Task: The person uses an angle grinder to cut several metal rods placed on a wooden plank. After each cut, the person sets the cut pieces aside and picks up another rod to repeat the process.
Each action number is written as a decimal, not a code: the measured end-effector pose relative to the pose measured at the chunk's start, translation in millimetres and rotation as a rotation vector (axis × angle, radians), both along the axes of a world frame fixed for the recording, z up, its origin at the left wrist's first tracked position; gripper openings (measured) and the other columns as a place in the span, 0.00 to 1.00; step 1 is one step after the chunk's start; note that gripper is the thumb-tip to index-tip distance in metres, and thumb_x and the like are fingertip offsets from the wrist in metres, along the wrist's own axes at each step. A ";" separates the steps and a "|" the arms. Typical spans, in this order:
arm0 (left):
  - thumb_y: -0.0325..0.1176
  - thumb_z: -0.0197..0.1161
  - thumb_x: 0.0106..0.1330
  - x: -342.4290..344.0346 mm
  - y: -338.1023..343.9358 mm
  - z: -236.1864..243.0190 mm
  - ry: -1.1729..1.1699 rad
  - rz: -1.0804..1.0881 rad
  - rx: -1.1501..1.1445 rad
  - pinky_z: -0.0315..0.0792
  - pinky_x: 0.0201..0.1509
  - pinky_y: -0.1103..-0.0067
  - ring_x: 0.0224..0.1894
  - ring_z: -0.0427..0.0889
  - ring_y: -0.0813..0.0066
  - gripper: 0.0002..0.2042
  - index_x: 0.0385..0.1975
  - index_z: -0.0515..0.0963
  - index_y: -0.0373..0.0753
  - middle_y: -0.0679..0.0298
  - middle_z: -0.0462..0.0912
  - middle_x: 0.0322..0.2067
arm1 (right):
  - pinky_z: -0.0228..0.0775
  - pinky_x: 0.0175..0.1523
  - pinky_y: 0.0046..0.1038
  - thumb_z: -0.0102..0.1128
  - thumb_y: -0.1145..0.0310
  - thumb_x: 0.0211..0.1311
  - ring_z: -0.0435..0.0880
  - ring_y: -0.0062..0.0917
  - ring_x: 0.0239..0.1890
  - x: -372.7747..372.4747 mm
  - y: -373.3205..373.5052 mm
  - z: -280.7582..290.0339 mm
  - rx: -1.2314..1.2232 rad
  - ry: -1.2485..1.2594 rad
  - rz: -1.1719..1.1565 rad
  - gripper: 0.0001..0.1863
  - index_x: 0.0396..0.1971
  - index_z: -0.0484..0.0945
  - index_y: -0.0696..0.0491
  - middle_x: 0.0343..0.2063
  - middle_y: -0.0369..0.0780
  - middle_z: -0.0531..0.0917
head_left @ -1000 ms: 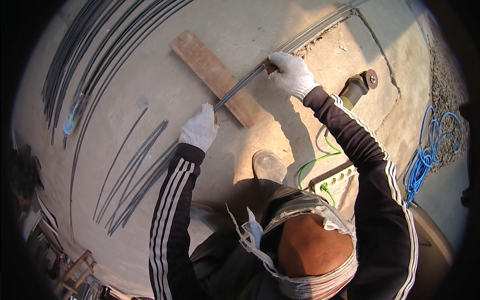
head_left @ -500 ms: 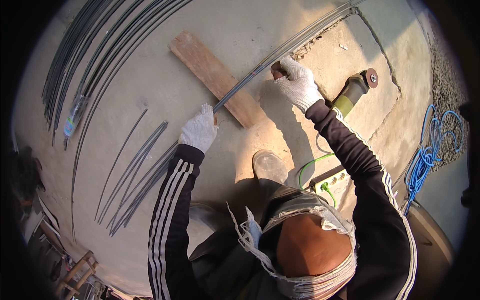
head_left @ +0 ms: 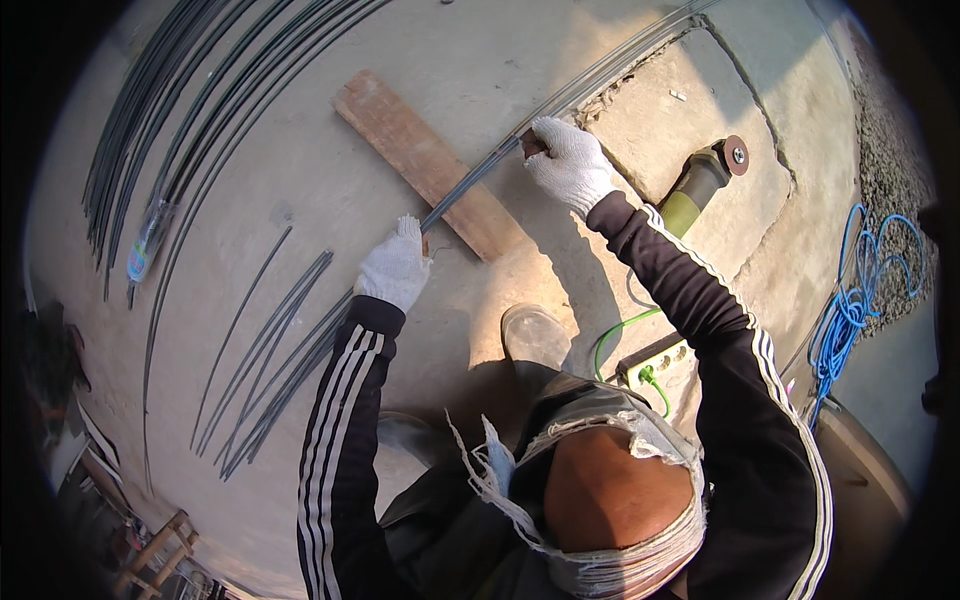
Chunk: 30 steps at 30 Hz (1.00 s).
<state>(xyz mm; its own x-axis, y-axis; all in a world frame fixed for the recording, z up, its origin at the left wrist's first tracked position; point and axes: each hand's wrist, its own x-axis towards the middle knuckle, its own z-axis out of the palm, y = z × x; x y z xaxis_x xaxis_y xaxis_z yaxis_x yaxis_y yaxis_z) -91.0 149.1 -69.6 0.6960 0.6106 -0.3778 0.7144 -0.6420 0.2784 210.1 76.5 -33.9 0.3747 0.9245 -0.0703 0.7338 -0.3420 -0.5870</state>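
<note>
A bundle of thin steel rods point(head_left: 462, 188) runs slantwise from the lower left to the far right, crossing a wooden plank point(head_left: 430, 150). My left hand point(head_left: 394, 264), in a white knit glove, is closed around the bundle just short of the plank. Beyond the plank, my right hand point(head_left: 568, 166), gloved the same way, is curled beside the rods. Something brownish shows at its fingertips; I cannot make out whether that is bare fingers or a small held thing. An angle grinder point(head_left: 700, 180) with a reddish disc lies to the right of this hand.
More long rods point(head_left: 195, 110) lie at the far left beside a plastic bottle point(head_left: 143, 245). Several short rods point(head_left: 262, 345) rest left of my left arm. A power strip point(head_left: 655, 366) with a green cord sits near my right arm. Blue cable point(head_left: 845, 325) is coiled at the right.
My right hand has moved left and slightly down, closer to the rods. The left hand keeps its grip on the bundle, and the whole view has shifted a little.
</note>
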 end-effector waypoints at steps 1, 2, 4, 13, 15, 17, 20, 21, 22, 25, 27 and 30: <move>0.39 0.66 0.69 -0.2 0.3 1.1 0.000 -0.014 0.019 0.84 0.41 0.64 0.39 0.89 0.50 0.23 0.57 0.73 0.30 0.47 0.86 0.40 | 0.78 0.47 0.42 0.59 0.68 0.60 0.86 0.47 0.43 0.0 -2.9 1.2 -0.062 0.006 0.008 0.09 0.38 0.82 0.54 0.37 0.50 0.85; 0.39 0.65 0.69 -0.2 1.3 2.1 -0.030 -0.021 0.046 0.84 0.41 0.64 0.39 0.89 0.50 0.22 0.56 0.73 0.30 0.48 0.86 0.40 | 0.78 0.47 0.42 0.59 0.68 0.60 0.86 0.47 0.43 0.2 -8.1 2.9 -0.122 0.009 0.014 0.09 0.38 0.82 0.54 0.37 0.50 0.86; 0.40 0.64 0.71 -1.2 2.7 3.6 -0.052 -0.082 0.081 0.84 0.41 0.64 0.39 0.89 0.49 0.22 0.57 0.73 0.30 0.47 0.86 0.41 | 0.78 0.46 0.41 0.60 0.68 0.60 0.86 0.46 0.41 3.6 -18.7 6.6 -0.180 0.055 0.004 0.09 0.38 0.82 0.54 0.35 0.50 0.86; 0.42 0.60 0.75 -2.3 -0.9 -1.0 -0.103 -0.021 0.081 0.83 0.42 0.58 0.41 0.88 0.43 0.22 0.58 0.75 0.30 0.40 0.86 0.43 | 0.79 0.47 0.34 0.63 0.71 0.62 0.89 0.37 0.39 -24.4 -53.6 -0.7 -0.057 0.392 -0.234 0.07 0.39 0.82 0.55 0.34 0.45 0.89; 0.42 0.59 0.76 -4.6 -1.6 -1.8 -0.131 -0.013 0.085 0.82 0.42 0.58 0.41 0.88 0.42 0.21 0.57 0.75 0.30 0.39 0.86 0.42 | 0.80 0.46 0.32 0.63 0.72 0.63 0.89 0.33 0.38 -35.6 -60.2 2.0 -0.049 0.472 -0.267 0.07 0.39 0.83 0.55 0.34 0.44 0.89; 0.43 0.58 0.77 -5.5 -3.0 -2.4 -0.184 -0.006 0.105 0.82 0.42 0.57 0.40 0.88 0.42 0.20 0.56 0.76 0.30 0.39 0.86 0.42 | 0.80 0.45 0.30 0.64 0.73 0.64 0.89 0.29 0.36 -46.1 -66.6 6.6 -0.041 0.558 -0.302 0.06 0.39 0.83 0.56 0.33 0.43 0.89; 0.43 0.56 0.78 -5.3 -3.5 -1.9 -0.185 0.008 0.089 0.81 0.41 0.56 0.39 0.87 0.41 0.20 0.54 0.76 0.30 0.40 0.86 0.39 | 0.80 0.43 0.29 0.64 0.74 0.66 0.88 0.25 0.34 -52.6 -68.8 13.8 -0.034 0.602 -0.312 0.06 0.40 0.83 0.57 0.32 0.43 0.88; 0.43 0.56 0.78 -5.0 -3.6 -1.3 -0.158 0.012 0.085 0.82 0.41 0.57 0.39 0.88 0.43 0.20 0.55 0.76 0.30 0.41 0.86 0.40 | 0.80 0.43 0.29 0.64 0.74 0.66 0.88 0.24 0.33 -53.9 -67.7 15.7 -0.036 0.624 -0.335 0.06 0.40 0.83 0.57 0.32 0.42 0.88; 0.44 0.56 0.77 -4.1 -3.4 -0.8 -0.131 0.017 0.081 0.83 0.40 0.58 0.39 0.88 0.44 0.20 0.55 0.76 0.30 0.41 0.86 0.41 | 0.80 0.43 0.30 0.64 0.74 0.66 0.88 0.25 0.34 -52.3 -65.8 17.4 -0.020 0.585 -0.346 0.06 0.40 0.83 0.57 0.32 0.43 0.88; 0.44 0.56 0.77 -2.5 -1.5 1.1 -0.090 0.020 0.057 0.83 0.39 0.58 0.39 0.89 0.44 0.20 0.56 0.75 0.31 0.43 0.87 0.41 | 0.79 0.44 0.32 0.64 0.72 0.66 0.88 0.31 0.36 -37.0 -52.2 19.3 0.027 0.446 -0.342 0.07 0.41 0.83 0.56 0.33 0.44 0.87; 0.44 0.55 0.78 -2.1 -1.1 1.8 -0.071 0.023 0.038 0.83 0.39 0.57 0.38 0.88 0.44 0.20 0.56 0.75 0.32 0.43 0.87 0.39 | 0.79 0.46 0.34 0.64 0.71 0.66 0.88 0.36 0.38 -18.9 -36.9 17.9 0.080 0.307 -0.266 0.07 0.42 0.83 0.55 0.35 0.46 0.87; 0.43 0.55 0.78 -1.7 -0.2 1.8 -0.076 0.025 0.036 0.82 0.38 0.57 0.37 0.88 0.43 0.19 0.55 0.75 0.33 0.44 0.87 0.37 | 0.77 0.47 0.42 0.59 0.71 0.63 0.84 0.46 0.42 4.1 -13.6 13.7 0.153 0.081 -0.029 0.08 0.40 0.82 0.55 0.35 0.48 0.83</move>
<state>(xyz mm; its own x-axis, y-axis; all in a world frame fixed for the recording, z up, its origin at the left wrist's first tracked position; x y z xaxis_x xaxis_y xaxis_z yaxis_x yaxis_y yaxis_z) -92.6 148.8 -67.8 0.7063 0.6402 -0.3021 0.7079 -0.6352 0.3090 214.2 62.9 -20.2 0.4001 0.9156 0.0397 0.6733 -0.2643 -0.6905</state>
